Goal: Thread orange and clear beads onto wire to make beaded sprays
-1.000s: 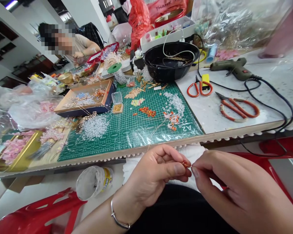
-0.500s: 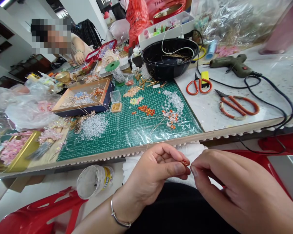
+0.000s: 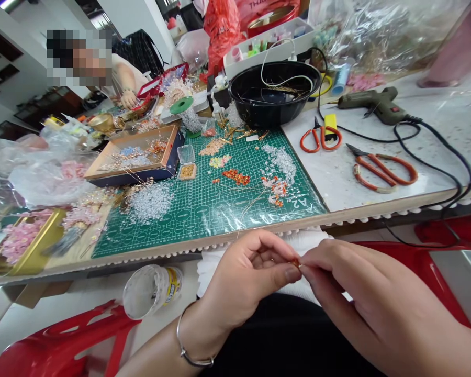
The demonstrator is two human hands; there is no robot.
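Note:
My left hand and my right hand meet fingertip to fingertip above my lap, below the table's front edge. Both pinch a tiny orange bead piece on a thin gold wire that runs up to the green cutting mat. A silver bangle sits on my left wrist. Small piles of orange beads and clear crystal beads lie on the mat.
A black bowl, two orange-handled scissors, a yellow lighter and a green glue gun with its black cable stand to the right. A wooden tray and plastic bags lie left. Another person sits at the far left. A tipped jar rests below the table.
My right fingertips have closed in against the left thumb, covering most of the bead piece. The view shifted slightly; the person at the far left moved a hand.

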